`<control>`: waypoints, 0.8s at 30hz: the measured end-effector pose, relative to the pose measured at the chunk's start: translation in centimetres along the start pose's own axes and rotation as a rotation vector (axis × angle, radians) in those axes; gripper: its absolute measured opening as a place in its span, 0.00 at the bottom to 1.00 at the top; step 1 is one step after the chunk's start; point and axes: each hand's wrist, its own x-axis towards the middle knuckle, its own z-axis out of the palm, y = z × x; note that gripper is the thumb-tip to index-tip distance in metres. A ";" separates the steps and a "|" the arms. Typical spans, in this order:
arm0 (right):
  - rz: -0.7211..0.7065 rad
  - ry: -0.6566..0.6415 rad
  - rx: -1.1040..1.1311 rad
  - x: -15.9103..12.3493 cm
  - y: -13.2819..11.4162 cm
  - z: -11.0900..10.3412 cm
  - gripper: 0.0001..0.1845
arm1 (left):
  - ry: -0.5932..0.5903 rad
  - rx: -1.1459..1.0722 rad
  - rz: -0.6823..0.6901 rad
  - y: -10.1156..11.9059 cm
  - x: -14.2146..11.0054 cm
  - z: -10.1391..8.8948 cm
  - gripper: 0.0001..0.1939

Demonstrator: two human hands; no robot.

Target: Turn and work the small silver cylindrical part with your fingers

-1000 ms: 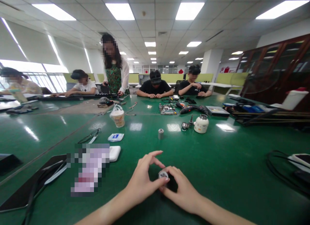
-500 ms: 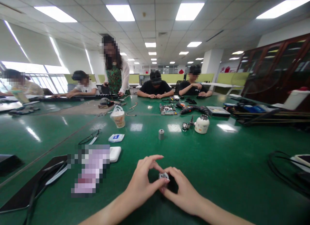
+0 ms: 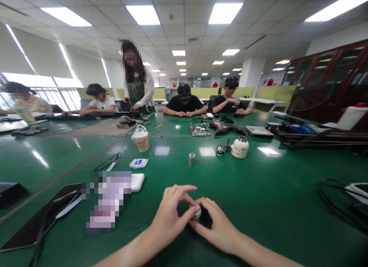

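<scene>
A small silvery metal cylinder [image 3: 196, 213] stands on the green table between my hands, partly hidden by my fingers. My right hand [image 3: 217, 224] grips its lower side between thumb and forefinger. Over its top, my left hand [image 3: 171, 209] closes thumb and fingertips on the rim, with one finger stretched out above. Whether the left fingertips hold a separate small part is too hidden to tell. Farther off, a second silvery metal cylinder [image 3: 191, 159] stands upright by itself.
Left of my hands lie a white case [image 3: 137, 182], a small packet [image 3: 138, 163] and cables. Beyond are a bagged cup [image 3: 141, 139], a white flask [image 3: 240, 148], a circuit board [image 3: 199, 129] and a power drill [image 3: 222, 128]. Several people are around the table's far side.
My left thumb and fingertips have shifted slightly over the cylinder, and its top looks turned or tilted differently. My right hand keeps its grip. The standing person's hand has moved left.
</scene>
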 end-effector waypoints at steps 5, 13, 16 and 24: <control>0.017 -0.009 -0.014 0.1 -0.2 -0.2 0.13 | 0.078 0.004 -0.045 -0.9 0.7 -0.7 0.13; 0.033 -0.020 -0.014 0.0 -0.6 -0.4 0.12 | 0.009 0.169 -0.165 -6.4 0.8 -1.0 0.13; 0.035 -0.024 -0.019 0.0 -0.6 -0.4 0.12 | 0.014 0.171 -0.168 -7.1 0.5 -0.9 0.17; 0.031 -0.018 -0.018 0.1 -0.6 -0.5 0.12 | 0.036 0.142 -0.182 -5.4 0.6 -0.7 0.11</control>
